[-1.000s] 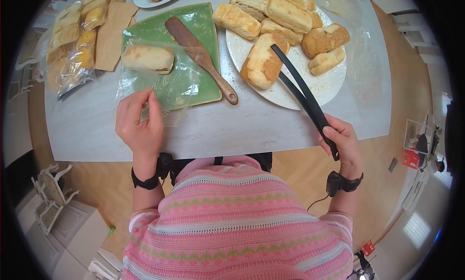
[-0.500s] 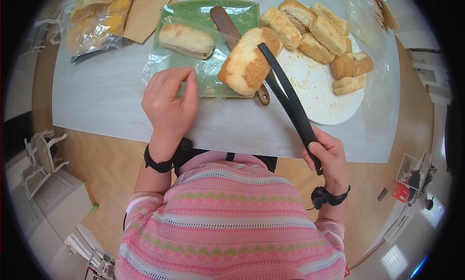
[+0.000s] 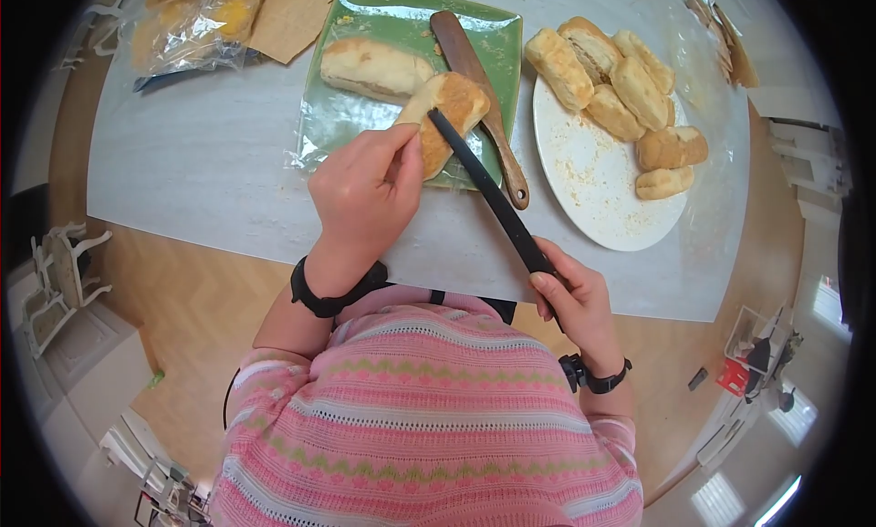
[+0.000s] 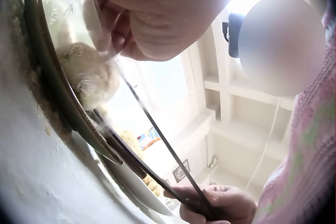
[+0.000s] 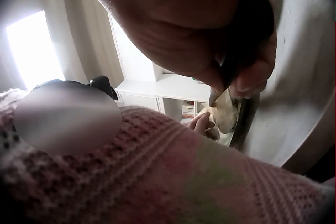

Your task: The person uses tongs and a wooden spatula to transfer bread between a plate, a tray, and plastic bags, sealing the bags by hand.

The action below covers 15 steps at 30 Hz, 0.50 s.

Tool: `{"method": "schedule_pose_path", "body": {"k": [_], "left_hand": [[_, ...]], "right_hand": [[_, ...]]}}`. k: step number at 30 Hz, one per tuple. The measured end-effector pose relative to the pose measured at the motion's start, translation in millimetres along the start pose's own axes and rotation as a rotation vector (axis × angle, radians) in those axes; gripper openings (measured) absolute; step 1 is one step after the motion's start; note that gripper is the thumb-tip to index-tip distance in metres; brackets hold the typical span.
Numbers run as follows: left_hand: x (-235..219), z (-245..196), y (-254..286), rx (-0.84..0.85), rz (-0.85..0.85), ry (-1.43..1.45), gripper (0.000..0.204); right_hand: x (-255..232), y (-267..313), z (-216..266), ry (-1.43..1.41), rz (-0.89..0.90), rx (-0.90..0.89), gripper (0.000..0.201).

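Note:
My right hand (image 3: 577,303) grips black tongs (image 3: 493,194) low on their handles. Their tips hold a thick browned bread piece (image 3: 464,100) over the green plate (image 3: 507,34), beside another bread roll (image 3: 376,69) inside a clear plastic bag (image 3: 333,130). My left hand (image 3: 367,194) pinches the bag's edge between thumb and fingers, just in front of the held bread. In the left wrist view the bag (image 4: 68,3) spreads from the fingers, with a pale bread end (image 4: 89,77) below. A wooden spatula (image 3: 460,52) lies across the plate's right side.
At right, a white plate (image 3: 593,194) carries several bread pieces (image 3: 639,93) and crumbs. Clear plastic wrapping (image 3: 716,135) lies beyond it. Bagged food (image 3: 196,30) and brown paper (image 3: 297,16) sit at the back left. The table's front edge runs close to my body.
The tongs have carried the bread piece left from the white plate to the bag on the green plate. My left hand stays at the bag; the head view has shifted.

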State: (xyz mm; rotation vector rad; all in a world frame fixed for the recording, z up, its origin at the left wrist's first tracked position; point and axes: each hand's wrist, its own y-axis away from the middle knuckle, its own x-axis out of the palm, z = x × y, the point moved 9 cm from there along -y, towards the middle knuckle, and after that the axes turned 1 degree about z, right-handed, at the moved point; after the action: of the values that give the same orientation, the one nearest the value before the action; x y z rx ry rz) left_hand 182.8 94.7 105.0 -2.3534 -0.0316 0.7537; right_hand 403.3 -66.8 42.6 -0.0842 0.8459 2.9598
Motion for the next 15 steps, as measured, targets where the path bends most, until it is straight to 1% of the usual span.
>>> {"method": "schedule_pose_path", "body": {"k": [5, 7, 11, 13, 15], "left_hand": [[-1.5, 0.6, -0.8, -0.007, -0.008, 0.001, 0.012], [-5.0, -0.1, -0.7, 0.002, -0.041, -0.003, 0.012], [-7.9, -1.4, 0.1, 0.015, -0.053, -0.012, 0.012], [-7.7, -4.7, 3.4, 0.079, -0.055, 0.006, 0.014], [-6.6, -5.5, 7.8, 0.103, -0.046, 0.008, 0.015]], "right_hand": [[-11.0, 7.3, 10.9, 0.051, 0.032, 0.017, 0.044], [-12.4, 10.3, 12.5, 0.065, 0.1, 0.062, 0.044], [-11.4, 9.3, 10.7, 0.043, 0.123, 0.122, 0.043], [-5.5, 6.3, 11.6, 0.023, 0.16, 0.141, 0.043], [3.3, 2.0, 11.7, -0.009, 0.183, 0.165, 0.043]]}}
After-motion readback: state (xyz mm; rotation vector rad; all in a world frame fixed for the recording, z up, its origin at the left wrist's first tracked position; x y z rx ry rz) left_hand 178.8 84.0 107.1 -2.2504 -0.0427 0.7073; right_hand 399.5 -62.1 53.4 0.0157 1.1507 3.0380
